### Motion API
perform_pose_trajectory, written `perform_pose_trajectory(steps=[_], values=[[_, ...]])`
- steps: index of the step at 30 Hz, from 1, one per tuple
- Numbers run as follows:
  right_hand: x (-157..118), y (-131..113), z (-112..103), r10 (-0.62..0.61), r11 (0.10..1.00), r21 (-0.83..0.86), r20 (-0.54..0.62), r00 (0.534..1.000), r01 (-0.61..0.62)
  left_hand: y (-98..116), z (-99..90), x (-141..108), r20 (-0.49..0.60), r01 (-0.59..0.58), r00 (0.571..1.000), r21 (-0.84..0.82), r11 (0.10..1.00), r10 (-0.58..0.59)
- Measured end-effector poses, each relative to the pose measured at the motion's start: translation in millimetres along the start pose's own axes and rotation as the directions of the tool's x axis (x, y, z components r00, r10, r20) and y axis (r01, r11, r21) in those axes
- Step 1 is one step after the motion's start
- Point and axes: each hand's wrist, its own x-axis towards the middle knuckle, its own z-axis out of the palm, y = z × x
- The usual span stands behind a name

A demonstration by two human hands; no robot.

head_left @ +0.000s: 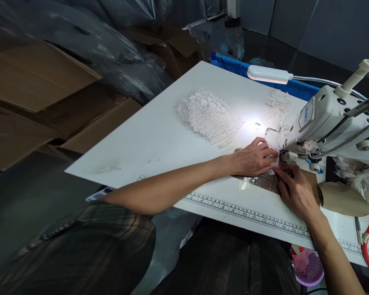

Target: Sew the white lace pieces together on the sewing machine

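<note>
Near the table's (153,151) front edge, the left hand (256,158) presses lace (273,142) open-palmed; the right hand (295,186) touches it, grip unclear.

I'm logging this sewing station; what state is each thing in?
Lamp: lit.
Large cardboard box: flaps open.
Lace pile: lying loose.
Sewing machine: running or stopped, cannot tell.
Purple basket: holding pink material.
Left hand: fingers extended, palm down.
Right hand: fingers bent, grip unclear.
</note>
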Motion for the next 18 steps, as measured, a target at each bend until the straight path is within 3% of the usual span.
perform_pose_trajectory(steps=[7, 18], values=[[1.4, 0.5, -0.5, -0.013, 1.0, -0.012, -0.027, 1.0, 0.013, -0.1, 0.1, 1.0, -0.01, -0.023, 1.0, 0.039, 0.999, 0.023], [1.3, 3.8, 1.8, 0.002, 1.0, 0.0, -0.038, 0.999, -0.001, 0.2, -4.6, 4.5, 0.076, -0.001, 0.997, 0.022, 1.0, -0.001]])
